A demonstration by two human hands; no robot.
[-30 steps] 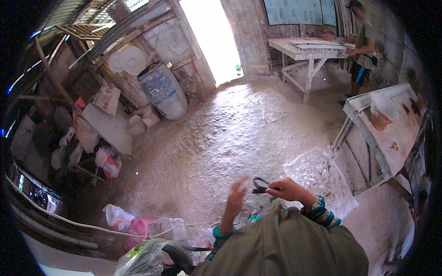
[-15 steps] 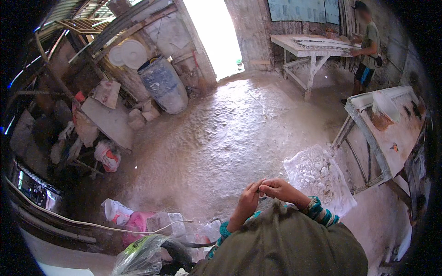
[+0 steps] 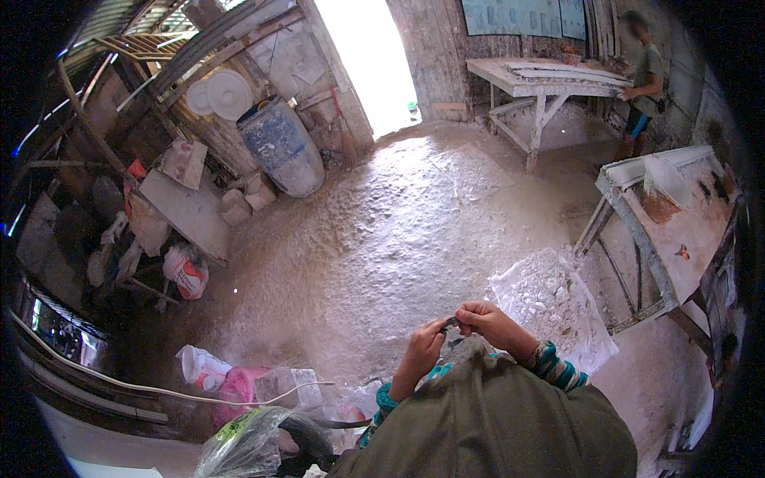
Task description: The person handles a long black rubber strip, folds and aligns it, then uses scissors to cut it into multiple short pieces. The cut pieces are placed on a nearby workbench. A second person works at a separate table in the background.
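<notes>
Left hand (image 3: 427,344) and right hand (image 3: 488,323) both pinch a thin, black, band-like strip (image 3: 450,323), apparently so each steadies it

Dk olive top (image 3: 494,422) w/ teal/wht striped slvs (image 3: 559,369)

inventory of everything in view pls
dark strip: 1, blackish, lower centre
doorway: 1, bright white, top centre
barrel: 1, blue, left of doorway
discs: 2, pale, upper left of barrel
far table: 1, whitish, upper right
panels: 2, blue, above far table
co-worker: 1, drab shirt, beside far table
near table: 1, whitish, right
sheet: 1, white, lower right
rubble: uncounted, white, on sheet
bag: 1, pink, lower left
cable: 1, white, lower left
plastic: 1, clear, bottom left
left hand: 1, bare, holding dark strip
right hand: 1, bare, holding dark strip
</notes>
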